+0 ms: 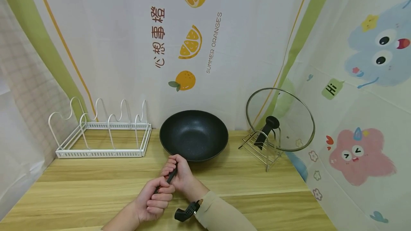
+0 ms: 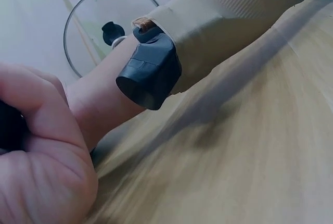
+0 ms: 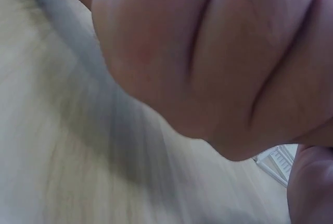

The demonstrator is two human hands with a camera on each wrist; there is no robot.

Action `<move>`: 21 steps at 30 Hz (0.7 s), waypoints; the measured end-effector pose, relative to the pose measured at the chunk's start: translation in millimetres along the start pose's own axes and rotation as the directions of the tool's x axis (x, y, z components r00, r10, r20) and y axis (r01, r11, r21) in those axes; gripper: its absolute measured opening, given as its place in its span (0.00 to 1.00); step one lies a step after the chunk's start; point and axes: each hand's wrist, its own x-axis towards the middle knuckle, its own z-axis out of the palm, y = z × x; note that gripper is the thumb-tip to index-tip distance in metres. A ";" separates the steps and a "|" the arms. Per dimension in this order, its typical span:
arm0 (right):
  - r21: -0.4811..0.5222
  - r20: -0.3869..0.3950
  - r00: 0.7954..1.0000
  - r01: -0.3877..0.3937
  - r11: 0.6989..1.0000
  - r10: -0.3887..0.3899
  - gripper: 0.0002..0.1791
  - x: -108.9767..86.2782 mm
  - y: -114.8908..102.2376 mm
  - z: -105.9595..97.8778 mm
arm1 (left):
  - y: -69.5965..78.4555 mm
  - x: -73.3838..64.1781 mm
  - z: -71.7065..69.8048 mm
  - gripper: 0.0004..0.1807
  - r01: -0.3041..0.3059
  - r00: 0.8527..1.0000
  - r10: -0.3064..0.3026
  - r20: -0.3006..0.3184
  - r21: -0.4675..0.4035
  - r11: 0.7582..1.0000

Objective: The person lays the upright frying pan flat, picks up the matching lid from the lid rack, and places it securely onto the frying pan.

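Note:
A black wok [image 1: 194,134] is at the middle back, its dark inside facing the head camera. Its black handle [image 1: 172,176] points toward the front. My right hand [image 1: 181,174] grips the handle close to the pan, fingers curled round it. Nearer the handle's end, my left hand [image 1: 155,199] is wrapped round it too, just below the right. In the left wrist view the left hand [image 2: 41,151] curls round something black, with the right forearm beyond. Knuckles of the right hand [image 3: 208,57] fill the top of the right wrist view.
At the left stands a white rack [image 1: 99,154] with tall wire dividers. A glass lid [image 1: 297,117] with a black knob leans in a small wire stand [image 1: 268,159] at the right. Printed cloth hangs behind the wooden table [image 1: 257,195].

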 end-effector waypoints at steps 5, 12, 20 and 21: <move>0.014 0.001 1.000 0.003 1.000 -0.003 0.28 -0.3 -2.7 2.1 | 3.1 1.6 4.5 0.16 -0.008 0.998 0.010 -0.054 0.024 1.000; 0.015 -0.002 0.999 0.033 0.999 -0.033 0.27 0.6 -6.3 5.7 | 10.0 5.4 11.9 0.16 0.004 0.998 -0.002 -0.063 0.026 1.000; 0.006 -0.006 0.998 0.056 0.998 -0.056 0.27 1.3 -7.5 5.6 | 12.6 6.5 15.3 0.16 0.016 0.996 -0.014 -0.093 0.024 1.000; 0.005 -0.007 0.998 0.058 0.998 -0.058 0.27 1.4 -7.5 5.5 | 12.6 6.6 15.4 0.16 0.017 0.996 -0.015 -0.093 0.023 1.000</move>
